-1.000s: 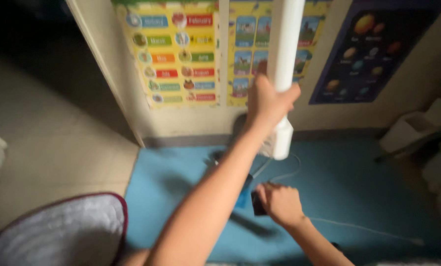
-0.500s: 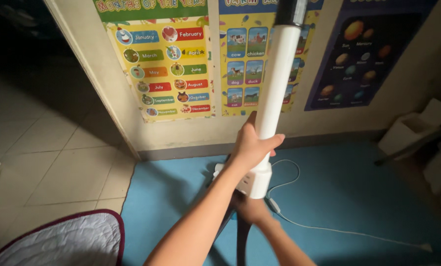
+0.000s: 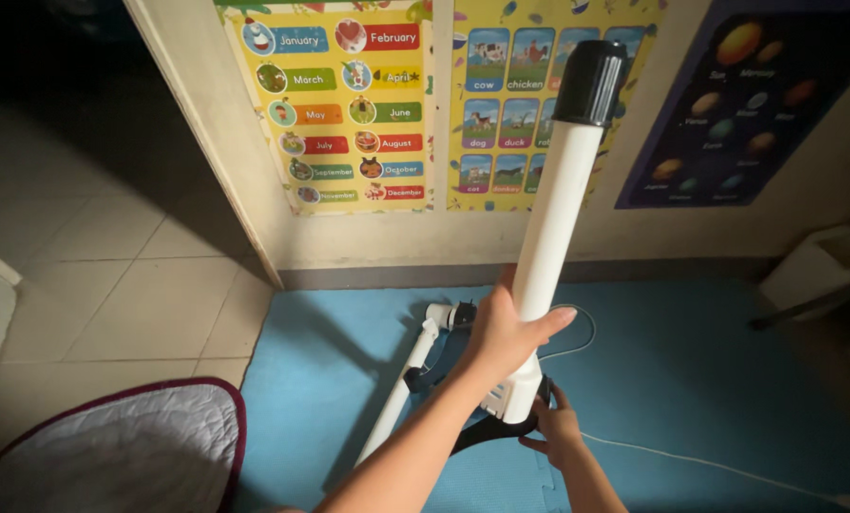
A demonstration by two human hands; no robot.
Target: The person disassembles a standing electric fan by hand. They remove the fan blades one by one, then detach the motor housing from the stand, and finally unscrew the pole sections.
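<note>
White pole (image 3: 553, 218), left hand (image 3: 506, 332) gripping

Three posters hang side by side on the wall: a yellow chart (image 3: 344, 104) of small coloured label strips at left, a yellow picture grid poster (image 3: 510, 104) in the middle, and a dark blue planet poster (image 3: 738, 104) at right
</note>
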